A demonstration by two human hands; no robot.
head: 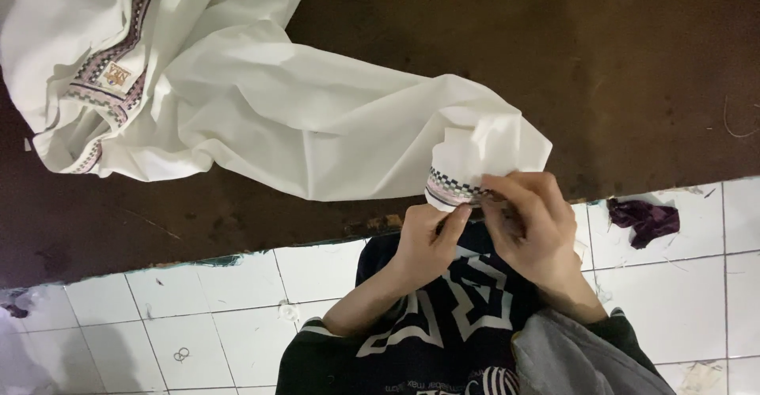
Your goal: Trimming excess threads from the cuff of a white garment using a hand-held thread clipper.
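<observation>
1. We see the cuff (453, 187) of a white garment (301, 118), banded with a checked and striped trim. It sits at the near edge of the brown table (554, 55), right at our fingertips.
2. Left hand (427, 241) is closed, pinching the lower edge of the cuff between thumb and fingers. Right hand (534, 221) is curled shut over the right part of the trim; we cannot tell whether it also holds something small, as the fingers cover that spot.
3. Key relation: the cuff lies just ahead of both hands, touching both. Neither hand is clearly nearer; left takes the left end of the band, right the right end.
4. The trim band runs roughly left to right across our view. The sleeve (340, 126) behind it has its long axis going from the cuff away and to the left, up toward the bunched body of the garment at the far left of the table. So the cuff opening points toward us and slightly right.
5. A second trim strip (111, 78) with a small label shows on the bunched part, well apart from the hands.
6. Below the table edge: white tiled floor (697, 284), a purple scrap (645, 219) to the right, our dark patterned shirt (443, 324) under the hands.
</observation>
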